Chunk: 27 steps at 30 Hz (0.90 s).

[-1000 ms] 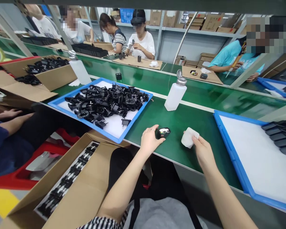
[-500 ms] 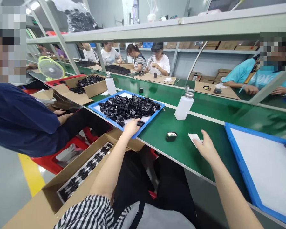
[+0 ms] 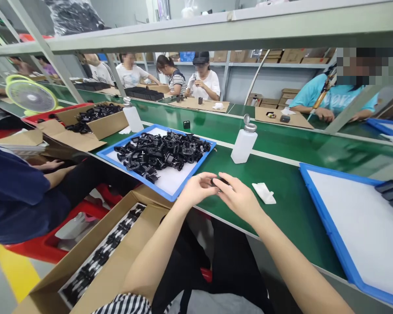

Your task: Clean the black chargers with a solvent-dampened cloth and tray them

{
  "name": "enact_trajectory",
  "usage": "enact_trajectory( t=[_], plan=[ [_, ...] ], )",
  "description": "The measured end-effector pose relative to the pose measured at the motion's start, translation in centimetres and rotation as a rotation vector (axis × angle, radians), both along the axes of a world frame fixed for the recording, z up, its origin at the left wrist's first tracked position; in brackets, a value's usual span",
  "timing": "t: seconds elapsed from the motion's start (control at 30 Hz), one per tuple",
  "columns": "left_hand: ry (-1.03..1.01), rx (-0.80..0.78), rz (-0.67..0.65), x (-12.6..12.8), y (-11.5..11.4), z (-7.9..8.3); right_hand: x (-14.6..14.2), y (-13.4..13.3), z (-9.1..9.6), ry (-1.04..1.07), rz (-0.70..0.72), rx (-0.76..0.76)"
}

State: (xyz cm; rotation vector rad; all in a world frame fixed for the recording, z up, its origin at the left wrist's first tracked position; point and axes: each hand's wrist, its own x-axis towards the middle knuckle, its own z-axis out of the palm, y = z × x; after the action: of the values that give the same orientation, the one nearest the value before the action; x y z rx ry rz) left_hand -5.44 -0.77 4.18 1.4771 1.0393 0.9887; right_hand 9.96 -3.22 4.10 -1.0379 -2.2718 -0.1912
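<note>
My left hand (image 3: 198, 189) and my right hand (image 3: 239, 196) meet over the front edge of the green bench. Between their curled fingers is a small black plastic part (image 3: 220, 180), mostly covered, so I cannot tell if it is one piece or two. Left of them, a blue-rimmed tray (image 3: 173, 195) bears a heap of black plastic parts (image 3: 160, 150). A crumpled white wipe (image 3: 263, 192) lies on the bench to the right of my right hand. Behind my hands stands a white pump bottle (image 3: 244, 144) with its metal lid flipped up.
A second blue-rimmed tray (image 3: 327, 226) lies at right with dark parts at its far end. An open carton (image 3: 118, 244) of black parts sits below the bench, left. A co-worker's navy sleeve (image 3: 16, 187) is at far left. A shelf (image 3: 196, 32) runs overhead.
My left hand has come right from the tray with a black part. My right hand has let go of the wipe and moved left to meet it. The black housing on the bench is no longer visible there.
</note>
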Motion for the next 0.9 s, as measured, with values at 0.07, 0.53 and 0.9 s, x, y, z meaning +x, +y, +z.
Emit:
enact_trajectory(
  t=[0.07,0.53,0.9],
  plan=[
    [-0.013,-0.064,-0.077,1.2,0.0,-0.1,1.1,0.7,-0.5,0.074,-0.008,-0.016],
    [0.399,0.161,0.167,4.7,-0.1,-3.3,3.9,2.8,-1.0,0.272,-0.098,-0.609],
    [0.664,0.244,-0.001,4.0,0.5,-1.6,3.5,4.2,1.3,-0.166,-0.169,-0.631]
  ],
)
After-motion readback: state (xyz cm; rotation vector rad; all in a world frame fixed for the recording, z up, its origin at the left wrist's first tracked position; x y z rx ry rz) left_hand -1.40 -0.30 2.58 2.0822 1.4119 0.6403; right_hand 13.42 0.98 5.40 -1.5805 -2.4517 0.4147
